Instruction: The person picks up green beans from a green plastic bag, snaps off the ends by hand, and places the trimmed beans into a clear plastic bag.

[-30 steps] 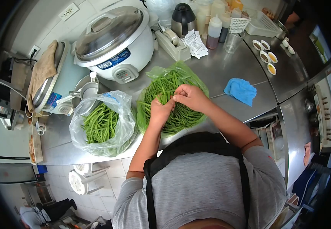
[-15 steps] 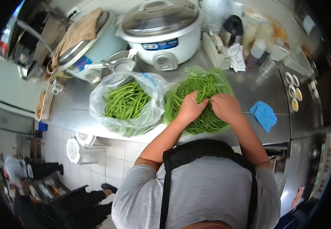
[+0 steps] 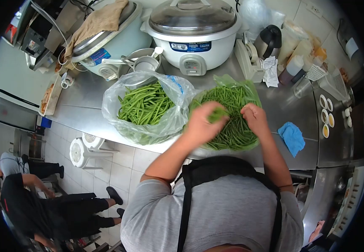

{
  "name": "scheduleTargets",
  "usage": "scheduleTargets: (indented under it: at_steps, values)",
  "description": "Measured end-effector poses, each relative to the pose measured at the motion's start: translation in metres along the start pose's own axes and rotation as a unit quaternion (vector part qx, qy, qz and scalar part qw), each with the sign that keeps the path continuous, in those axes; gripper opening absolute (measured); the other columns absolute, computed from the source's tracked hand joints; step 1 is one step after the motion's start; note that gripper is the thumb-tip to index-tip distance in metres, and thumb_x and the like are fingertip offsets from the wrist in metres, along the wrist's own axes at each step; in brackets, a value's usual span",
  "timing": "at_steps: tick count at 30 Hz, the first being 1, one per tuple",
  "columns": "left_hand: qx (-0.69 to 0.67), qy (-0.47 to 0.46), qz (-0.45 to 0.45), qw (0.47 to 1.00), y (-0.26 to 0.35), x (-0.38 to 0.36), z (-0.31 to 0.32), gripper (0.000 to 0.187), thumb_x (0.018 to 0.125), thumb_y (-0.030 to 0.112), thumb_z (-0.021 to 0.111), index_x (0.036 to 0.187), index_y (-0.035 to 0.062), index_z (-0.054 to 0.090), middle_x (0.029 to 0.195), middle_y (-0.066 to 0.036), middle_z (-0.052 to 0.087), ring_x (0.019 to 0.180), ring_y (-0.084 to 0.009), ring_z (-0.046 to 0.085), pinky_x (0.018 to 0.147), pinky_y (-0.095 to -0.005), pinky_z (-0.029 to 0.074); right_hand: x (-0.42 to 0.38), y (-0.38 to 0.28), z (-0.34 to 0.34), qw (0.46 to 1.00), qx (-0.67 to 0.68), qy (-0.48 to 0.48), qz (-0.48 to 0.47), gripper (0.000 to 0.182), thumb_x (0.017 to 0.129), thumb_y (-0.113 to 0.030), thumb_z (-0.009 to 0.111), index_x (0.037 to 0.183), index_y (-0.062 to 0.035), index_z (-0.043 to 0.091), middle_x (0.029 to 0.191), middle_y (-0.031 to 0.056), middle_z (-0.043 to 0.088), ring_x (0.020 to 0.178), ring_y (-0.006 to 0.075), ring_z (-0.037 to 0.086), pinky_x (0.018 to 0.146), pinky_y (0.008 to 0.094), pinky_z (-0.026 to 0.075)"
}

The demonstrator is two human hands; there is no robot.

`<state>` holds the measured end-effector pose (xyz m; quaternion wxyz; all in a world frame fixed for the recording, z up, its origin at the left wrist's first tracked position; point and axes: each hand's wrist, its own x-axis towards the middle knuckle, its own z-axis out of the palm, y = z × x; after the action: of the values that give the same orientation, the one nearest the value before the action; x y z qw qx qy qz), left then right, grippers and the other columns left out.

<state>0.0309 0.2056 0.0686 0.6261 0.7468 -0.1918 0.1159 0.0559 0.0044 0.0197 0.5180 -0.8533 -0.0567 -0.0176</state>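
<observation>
My left hand [image 3: 202,126], a little blurred, is closed around some green beans [image 3: 218,114] over the left part of the green plastic bag [image 3: 254,90]. That bag lies open on the counter, full of loose green beans [image 3: 232,133]. At its right side my right hand [image 3: 256,120] has its fingers curled in a pinch; what they hold, if anything, is too small to make out. Left of it stands a clear plastic bag [image 3: 111,105] with its mouth open, holding more green beans [image 3: 145,104].
Behind the bags are a large rice cooker [image 3: 190,49], a second cooker [image 3: 95,54] with a cloth on it, and pots [image 3: 146,64]. A blue cloth [image 3: 291,138] and small cups [image 3: 325,117] lie rightward. Stools [image 3: 79,152] and two people [image 3: 26,197] are at lower left.
My hands, close together before, have moved apart. The left one has shifted left with green beans in it, the right one slightly right. The view has shifted a little.
</observation>
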Motion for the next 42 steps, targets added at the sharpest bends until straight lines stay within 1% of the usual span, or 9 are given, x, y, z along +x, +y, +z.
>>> scheduleTargets:
  at_steps: [5, 11, 15, 19, 23, 26, 30, 33, 42]
  values:
    - [0.016, 0.26, -0.06, 0.964, 0.015, 0.03, -0.103, 0.024, 0.073, 0.004, 0.056, 0.096, 0.0005, 0.048, 0.075, -0.005, 0.053, 0.059, -0.0094, 0.05, 0.053, -0.0198, 0.041, -0.004, 0.024, -0.003, 0.999, -0.035, -0.01, 0.002, 0.016, 0.077, -0.015, 0.048, 0.077, -0.0023, 0.058, 0.056, 0.0071, 0.052, 0.051, 0.0148, 0.049, 0.05, 0.0274, 0.039]
    - [0.28, 0.174, -0.155, 0.931, -0.071, 0.011, -0.162, 0.044, 0.074, 0.009, 0.055, 0.113, -0.0032, 0.041, 0.101, -0.018, 0.051, 0.093, -0.0252, 0.05, 0.081, -0.0324, 0.039, -0.006, 0.029, -0.006, 0.997, -0.063, -0.036, 0.024, 0.02, 0.078, -0.019, 0.049, 0.082, -0.003, 0.061, 0.058, 0.0094, 0.054, 0.051, 0.0178, 0.051, 0.051, 0.0285, 0.04]
    - [0.392, 0.062, -0.127, 0.909, -0.077, 0.005, -0.152, 0.037, 0.074, 0.013, 0.049, 0.108, -0.0017, 0.049, 0.109, -0.021, 0.047, 0.096, -0.0385, 0.045, 0.085, -0.0396, 0.036, -0.007, 0.03, -0.01, 0.995, -0.08, -0.047, 0.023, 0.024, 0.079, -0.022, 0.048, 0.084, -0.0025, 0.06, 0.064, 0.0124, 0.057, 0.058, 0.0242, 0.054, 0.055, 0.0313, 0.042]
    - [0.598, 0.019, -0.079, 0.798, -0.091, 0.006, -0.114, 0.031, 0.073, 0.012, 0.047, 0.101, 0.0002, 0.052, 0.115, -0.018, 0.045, 0.098, -0.0356, 0.043, 0.081, -0.0427, 0.037, -0.007, 0.032, -0.014, 0.987, -0.149, -0.061, 0.007, 0.025, 0.079, -0.024, 0.047, 0.086, -0.0036, 0.06, 0.076, 0.0147, 0.059, 0.071, 0.0307, 0.056, 0.064, 0.0357, 0.043]
    - [0.568, -0.058, -0.142, 0.808, -0.102, 0.017, -0.106, 0.025, 0.073, 0.014, 0.045, 0.092, -0.0008, 0.053, 0.115, -0.019, 0.044, 0.099, -0.0364, 0.043, 0.082, -0.0462, 0.036, -0.009, 0.029, -0.025, 0.981, -0.193, -0.026, 0.002, 0.024, 0.079, -0.022, 0.045, 0.09, -0.0064, 0.059, 0.085, 0.0143, 0.059, 0.079, 0.0312, 0.055, 0.068, 0.0378, 0.043]
    - [0.264, -0.033, -0.158, 0.951, -0.099, 0.024, -0.12, 0.03, 0.079, 0.017, 0.042, 0.098, -0.0045, 0.051, 0.107, -0.02, 0.051, 0.095, -0.0346, 0.048, 0.084, -0.0375, 0.036, -0.01, 0.035, -0.036, 0.977, -0.214, 0.015, 0.017, 0.024, 0.078, -0.022, 0.044, 0.091, -0.0081, 0.06, 0.085, 0.0134, 0.059, 0.079, 0.0307, 0.056, 0.069, 0.0374, 0.044]
    - [0.297, 0.094, -0.116, 0.943, -0.047, 0.025, -0.117, 0.032, 0.082, 0.013, 0.045, 0.109, -0.0036, 0.048, 0.106, -0.015, 0.054, 0.1, -0.0231, 0.05, 0.087, -0.03, 0.036, -0.01, 0.04, -0.046, 0.954, -0.284, -0.045, 0.089, 0.024, 0.076, -0.026, 0.047, 0.085, -0.0096, 0.062, 0.082, 0.0119, 0.06, 0.077, 0.0291, 0.057, 0.067, 0.0374, 0.045]
    - [0.12, 0.197, -0.045, 0.972, -0.021, 0.026, -0.103, 0.027, 0.082, 0.008, 0.047, 0.106, -0.0032, 0.05, 0.103, -0.012, 0.054, 0.097, -0.018, 0.05, 0.084, -0.0276, 0.038, -0.011, 0.04, -0.035, 0.916, -0.343, -0.151, 0.145, 0.023, 0.073, -0.027, 0.05, 0.08, -0.0088, 0.062, 0.081, 0.0118, 0.06, 0.076, 0.0284, 0.057, 0.065, 0.0376, 0.046]
    - [-0.026, 0.068, -0.016, 0.997, -0.008, 0.018, -0.049, 0.022, 0.082, 0.01, 0.049, 0.101, -0.0014, 0.053, 0.09, -0.008, 0.057, 0.078, -0.0117, 0.053, 0.069, -0.0223, 0.041, -0.019, 0.048, -0.001, 0.903, -0.394, -0.15, 0.081, 0.024, 0.071, -0.024, 0.053, 0.08, -0.0038, 0.061, 0.084, 0.0156, 0.059, 0.077, 0.0308, 0.057, 0.067, 0.0391, 0.046]
